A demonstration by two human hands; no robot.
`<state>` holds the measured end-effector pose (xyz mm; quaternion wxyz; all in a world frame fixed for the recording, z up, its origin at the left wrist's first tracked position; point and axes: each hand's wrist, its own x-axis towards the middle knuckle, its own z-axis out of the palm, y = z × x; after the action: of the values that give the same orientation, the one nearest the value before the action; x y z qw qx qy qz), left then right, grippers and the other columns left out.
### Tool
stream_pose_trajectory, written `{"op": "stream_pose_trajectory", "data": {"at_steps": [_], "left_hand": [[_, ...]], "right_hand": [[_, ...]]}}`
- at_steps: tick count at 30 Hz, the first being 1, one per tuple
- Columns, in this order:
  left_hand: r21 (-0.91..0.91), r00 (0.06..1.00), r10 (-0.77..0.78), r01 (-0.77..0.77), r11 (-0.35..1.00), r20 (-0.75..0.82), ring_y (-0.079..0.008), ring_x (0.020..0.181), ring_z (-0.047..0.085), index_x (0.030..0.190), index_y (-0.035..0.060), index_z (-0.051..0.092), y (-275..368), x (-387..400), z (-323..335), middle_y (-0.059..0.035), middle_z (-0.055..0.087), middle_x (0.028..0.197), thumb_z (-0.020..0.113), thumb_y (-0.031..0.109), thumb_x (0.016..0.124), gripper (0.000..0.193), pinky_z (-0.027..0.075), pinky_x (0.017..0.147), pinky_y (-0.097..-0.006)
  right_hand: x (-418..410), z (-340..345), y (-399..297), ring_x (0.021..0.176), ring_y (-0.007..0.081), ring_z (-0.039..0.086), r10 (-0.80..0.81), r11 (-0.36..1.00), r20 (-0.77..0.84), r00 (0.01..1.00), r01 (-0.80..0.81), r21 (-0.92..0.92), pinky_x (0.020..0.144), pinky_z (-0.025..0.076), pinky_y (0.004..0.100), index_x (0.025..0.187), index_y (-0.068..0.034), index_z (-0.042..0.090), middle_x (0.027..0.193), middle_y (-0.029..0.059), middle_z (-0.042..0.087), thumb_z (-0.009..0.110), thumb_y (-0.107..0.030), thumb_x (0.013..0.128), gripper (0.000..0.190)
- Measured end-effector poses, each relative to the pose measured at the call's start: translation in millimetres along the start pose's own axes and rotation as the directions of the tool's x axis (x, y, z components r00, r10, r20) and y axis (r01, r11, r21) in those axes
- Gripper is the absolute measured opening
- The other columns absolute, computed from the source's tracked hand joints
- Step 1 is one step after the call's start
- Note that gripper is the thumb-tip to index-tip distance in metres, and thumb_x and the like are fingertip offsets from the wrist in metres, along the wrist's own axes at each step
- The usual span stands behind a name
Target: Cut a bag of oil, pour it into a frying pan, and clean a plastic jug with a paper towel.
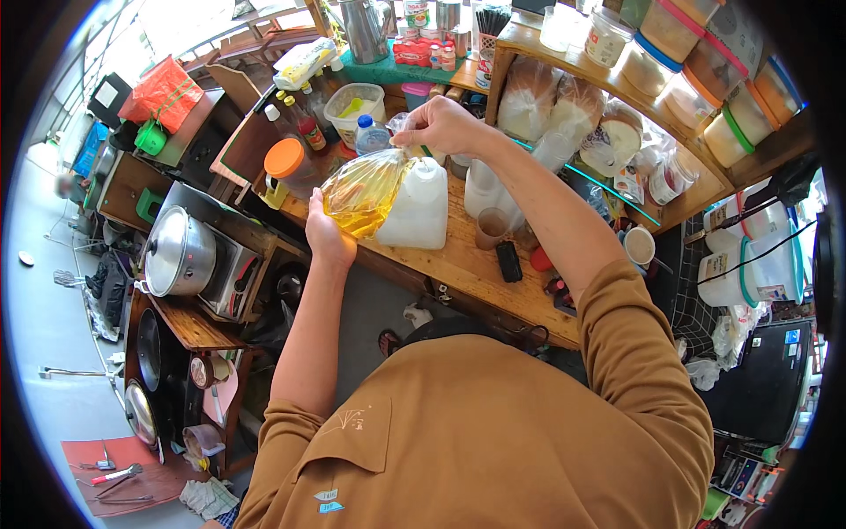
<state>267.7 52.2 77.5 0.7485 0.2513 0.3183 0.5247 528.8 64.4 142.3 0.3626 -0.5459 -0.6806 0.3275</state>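
A clear plastic bag of yellow liquid [365,192] hangs tilted over the wooden counter. My right hand [444,125] pinches the gathered neck of the bag at its top. My left hand [328,233] cups the bag's lower left side, the palm against it. Directly right of the bag, and partly behind it, stands a whitish translucent plastic jerrycan [418,208]. A plastic bottle with a blue cap [371,135] is just beyond the bag. The jerrycan's mouth is partly hidden by my right hand and the bag's neck.
On the wooden counter [456,271] are a brown plastic cup [492,228], a black object [509,261] and an orange-lidded jar [287,162]. Left stands a large aluminium pot [180,251] on a stove. Shelves at right hold bagged bread [529,99] and lidded containers [651,66].
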Motion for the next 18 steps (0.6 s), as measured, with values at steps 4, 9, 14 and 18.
{"op": "stream_pose_trajectory", "data": {"at_steps": [4,9,14,18], "left_hand": [[0.016,1.0,0.013,-0.013,1.0,-0.003,-0.0336,0.123,0.058,0.134,-0.0009,0.047,1.3,1.3,0.5,-0.019,0.057,0.135,0.03,0.036,0.11,0.048,0.045,0.107,-0.0468],[0.014,1.0,-0.007,0.007,1.0,0.008,-0.0336,0.123,0.058,0.134,-0.0011,0.047,4.8,2.0,1.0,-0.0192,0.058,0.135,0.03,0.036,0.109,0.048,0.045,0.107,-0.047],[0.042,1.0,0.01,-0.01,0.999,-0.009,-0.0339,0.122,0.058,0.134,-0.0015,0.047,6.8,-0.2,4.1,-0.0194,0.057,0.135,0.03,0.036,0.109,0.048,0.046,0.106,-0.0469],[0.058,0.999,0.015,-0.012,0.998,-0.038,-0.0341,0.122,0.059,0.134,-0.0014,0.047,9.2,-1.0,6.5,-0.0192,0.058,0.134,0.031,0.036,0.109,0.048,0.047,0.106,-0.047]], "right_hand": [[-2.5,-0.6,-0.2,0.062,0.0064,0.051,-0.003,1.0,-0.009,1.0,0.003,-0.025,0.06,0.044,0.0273,0.081,-0.003,0.078,0.067,-0.0008,0.067,0.08,-0.024,0.086,0.022],[-4.2,-0.2,-0.3,0.061,0.007,0.051,0.0,1.0,-0.009,1.0,0.0,-0.012,0.06,0.043,0.0274,0.08,-0.005,0.078,0.066,-0.0013,0.066,0.08,-0.024,0.086,0.021],[-6.2,-2.1,-4.2,0.058,0.0063,0.048,0.013,1.0,0.015,1.0,-0.013,0.022,0.056,0.041,0.0271,0.08,-0.006,0.078,0.064,-0.0019,0.064,0.079,-0.024,0.087,0.02],[-7.0,-2.0,-5.3,0.057,0.0057,0.047,0.017,1.0,0.012,1.0,-0.017,0.017,0.054,0.039,0.0265,0.081,-0.005,0.078,0.064,-0.0023,0.064,0.079,-0.024,0.087,0.019]]}}
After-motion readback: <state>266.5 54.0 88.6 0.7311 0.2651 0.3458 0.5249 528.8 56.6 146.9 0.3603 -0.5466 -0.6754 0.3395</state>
